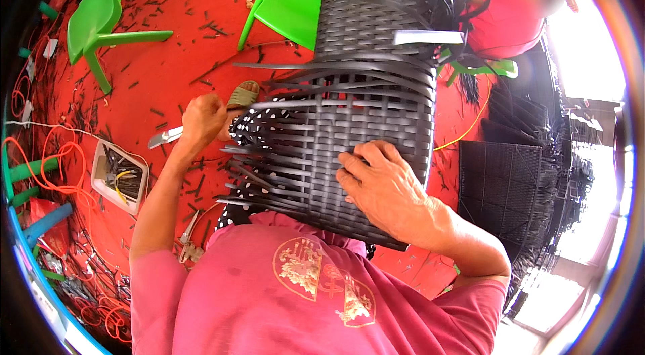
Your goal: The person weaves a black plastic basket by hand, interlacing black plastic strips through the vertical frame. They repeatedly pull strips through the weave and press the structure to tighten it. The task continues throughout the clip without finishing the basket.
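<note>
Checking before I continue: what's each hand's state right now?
Left hand: closed, holding a knife-like tool; whether it also grips a black strip, can't tell.
Right hand: open, slightly bent, resting on the black woven panel.

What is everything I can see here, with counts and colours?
Near woven panel: 1, black, over the lap
Far woven panel: 1, black, top centre
Plastic seats: at least 3, green, upper left, top centre, upper right
Co-worker: 1, red top, upper right
Stacked panels: several, black, right side
Floor: 1, red, scrap-strewn
Bin: 1, off-white, floor at left
Cords: uncountable, orange, left edge
Sandal: 1, olive, centre-left
Knife: 1, silvery, centre-left
Shirt: 1, pink, bottom
Left hand: 1, bare, closed around the knife
Right hand: 1, bare, on the near woven panel
</note>
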